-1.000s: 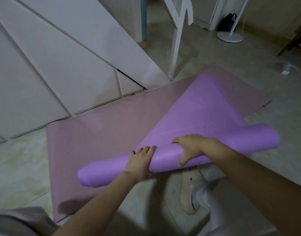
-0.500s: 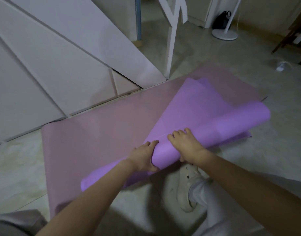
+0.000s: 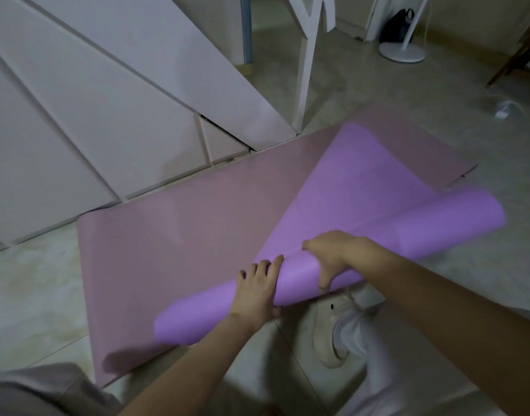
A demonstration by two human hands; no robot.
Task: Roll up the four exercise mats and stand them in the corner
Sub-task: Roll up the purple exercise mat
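While the purple mat (image 3: 362, 181) is only part rolled, its smooth matte tube sits near the person's feet. The flat far end lies slanted across a duller pink mat (image 3: 182, 235) spread on the pale tiled floor (image 3: 407, 121). The left hand (image 3: 254, 289) and right hand (image 3: 332, 253) sit side by side, each grip clamped round the tube's middle.

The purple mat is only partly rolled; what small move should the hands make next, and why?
Probably roll it forward by one turn, away from the body. The left hand and the right hand both grip the rolled part of the purple mat, and a long flat stretch of it lies unrolled on the pink mat.
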